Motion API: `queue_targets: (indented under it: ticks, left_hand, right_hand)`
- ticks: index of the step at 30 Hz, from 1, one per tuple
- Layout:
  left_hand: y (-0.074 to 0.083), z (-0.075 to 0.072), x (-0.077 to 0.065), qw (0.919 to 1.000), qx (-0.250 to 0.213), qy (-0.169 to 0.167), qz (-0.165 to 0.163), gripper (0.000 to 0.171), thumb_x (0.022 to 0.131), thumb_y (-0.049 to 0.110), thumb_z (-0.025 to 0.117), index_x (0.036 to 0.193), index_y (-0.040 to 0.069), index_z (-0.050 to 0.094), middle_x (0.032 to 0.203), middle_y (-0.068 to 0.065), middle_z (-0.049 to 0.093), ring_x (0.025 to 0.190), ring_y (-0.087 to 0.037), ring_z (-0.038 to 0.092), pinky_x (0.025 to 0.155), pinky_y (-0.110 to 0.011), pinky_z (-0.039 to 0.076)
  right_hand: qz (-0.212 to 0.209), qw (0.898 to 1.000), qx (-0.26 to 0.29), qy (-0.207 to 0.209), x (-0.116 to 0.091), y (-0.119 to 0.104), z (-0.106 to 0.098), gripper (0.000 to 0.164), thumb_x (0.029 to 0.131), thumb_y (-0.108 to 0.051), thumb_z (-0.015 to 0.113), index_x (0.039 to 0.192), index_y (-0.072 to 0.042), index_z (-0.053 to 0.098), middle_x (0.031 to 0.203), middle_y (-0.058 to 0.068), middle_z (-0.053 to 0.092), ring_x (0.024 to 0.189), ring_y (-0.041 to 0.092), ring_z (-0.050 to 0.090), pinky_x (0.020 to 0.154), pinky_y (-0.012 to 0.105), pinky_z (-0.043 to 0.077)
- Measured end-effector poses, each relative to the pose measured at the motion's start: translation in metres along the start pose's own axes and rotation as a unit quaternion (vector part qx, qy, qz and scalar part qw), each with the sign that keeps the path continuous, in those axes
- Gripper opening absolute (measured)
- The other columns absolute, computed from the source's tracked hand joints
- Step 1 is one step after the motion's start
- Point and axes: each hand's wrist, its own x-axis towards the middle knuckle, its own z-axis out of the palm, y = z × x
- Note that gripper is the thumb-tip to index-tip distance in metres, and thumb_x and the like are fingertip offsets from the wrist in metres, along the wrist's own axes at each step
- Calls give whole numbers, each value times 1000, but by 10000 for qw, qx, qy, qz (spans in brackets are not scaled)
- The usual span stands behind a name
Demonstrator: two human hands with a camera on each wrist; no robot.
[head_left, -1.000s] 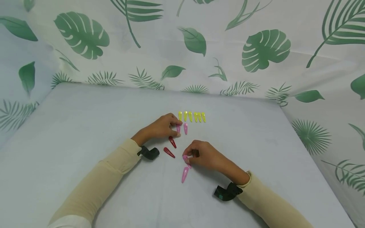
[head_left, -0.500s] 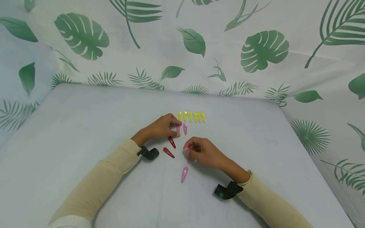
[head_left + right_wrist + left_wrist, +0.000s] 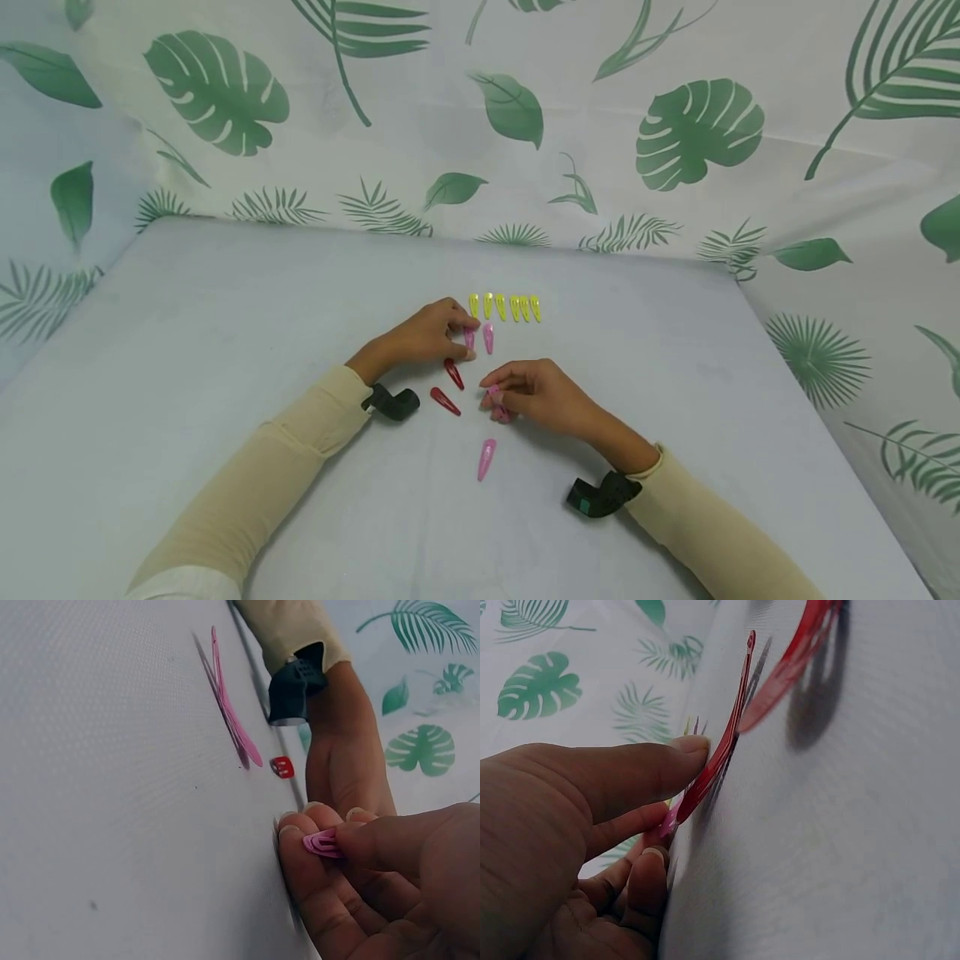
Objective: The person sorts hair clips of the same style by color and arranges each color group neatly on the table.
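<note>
My left hand (image 3: 431, 332) rests on the table, thumb and index finger at the two ends of a pink snap hair clip (image 3: 469, 338). Beside it lies a second pink clip (image 3: 489, 339). Just under the left hand are two red clips (image 3: 454, 374), which loom large in the left wrist view. My right hand (image 3: 543, 398) pinches another pink clip (image 3: 324, 844) between thumb and fingers, low over the cloth. Nearer the front, one more pink clip (image 3: 487, 460) lies alone.
Several yellow clips (image 3: 501, 307) stand in a row behind the pink ones. A white cloth (image 3: 300, 275) covers the table, with a leaf-printed curtain (image 3: 510, 108) behind. Each wrist carries a black camera (image 3: 602, 495).
My right hand has shifted slightly away from the front with its pink clip, which has turned between the fingers. The left hand has stayed in place.
</note>
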Motion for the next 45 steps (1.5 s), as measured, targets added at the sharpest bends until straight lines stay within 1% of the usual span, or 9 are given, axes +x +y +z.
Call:
queue_targets:
  ticks: [3, 8, 15, 20, 25, 28, 30, 37, 45]
  left_hand:
    - [1, 0, 0, 10000, 10, 0, -25, 51, 85, 22, 77, 132, 8, 62, 118, -6, 50, 101, -20, 49, 88, -32, 44]
    - [0, 0, 0, 10000, 40, 25, -42, 51, 85, 22, 77, 132, 8, 62, 117, -6, 51, 101, -20, 49, 89, -32, 43]
    - [-5, 0, 2, 10000, -16, 37, 74, 50, 85, 21, 77, 130, 7, 63, 116, -6, 51, 102, -19, 49, 88, -32, 43]
    - [-6, 0, 2, 10000, -20, 35, 85, 50, 85, 21, 78, 131, 7, 63, 116, -6, 51, 101, -19, 49, 88, -32, 43]
    - [-5, 0, 1, 9999, -49, 21, 88, 50, 85, 21, 77, 131, 7, 63, 117, -7, 51, 101, -20, 49, 87, -32, 44]
    - [-5, 0, 2, 9999, -46, 5, 105, 50, 85, 21, 77, 131, 7, 62, 118, -7, 50, 100, -20, 49, 87, -32, 44]
    - [-5, 1, 2, 9999, -36, -1, 113, 50, 85, 21, 77, 131, 8, 62, 117, -7, 51, 100, -20, 49, 87, -32, 44]
    - [-3, 1, 2, 10000, -20, -4, 83, 50, 85, 21, 77, 131, 7, 62, 116, -6, 51, 101, -20, 48, 87, -31, 44]
    - [-1, 1, 2, 10000, -7, -13, 99, 49, 85, 21, 77, 130, 8, 63, 116, -7, 51, 101, -20, 49, 87, -31, 44]
  right_hand:
    - [-22, 10000, 6, 34, 0, 0, -3, 16, 95, 2, 59, 109, 5, 64, 94, 11, 71, 77, 23, 67, 68, 29, 54]
    - [111, 9996, 79, 248, 3, 0, -9, 16, 95, 2, 57, 109, 5, 64, 93, 12, 71, 77, 24, 67, 69, 29, 54]
    - [325, 9962, -241, 778, 5, 1, -18, 16, 95, -6, 63, 108, 1, 68, 94, 7, 73, 82, 19, 67, 66, 25, 49]
    - [525, 9950, -3, 844, 7, 5, -25, 21, 95, -7, 63, 114, 1, 67, 97, 7, 73, 83, 22, 69, 69, 28, 54]
    - [566, 9942, 269, 872, 10, 8, -32, 27, 95, -4, 62, 121, 4, 64, 100, 12, 72, 84, 25, 70, 74, 32, 56]
    - [567, 9933, 257, 973, 11, 11, -36, 34, 95, -3, 60, 129, 4, 59, 101, 14, 72, 85, 23, 70, 73, 31, 56]
    - [593, 9925, 216, 1051, 12, 12, -38, 36, 96, -3, 60, 131, 3, 58, 101, 14, 72, 85, 22, 70, 72, 29, 56]
    - [648, 9903, 371, 1170, 18, 16, -43, 25, 96, -3, 60, 118, 7, 64, 101, 18, 70, 84, 24, 69, 74, 30, 56]
    - [693, 9886, 83, 1333, 26, 17, -46, 24, 96, -6, 61, 116, 3, 67, 101, 15, 70, 83, 23, 67, 73, 28, 55]
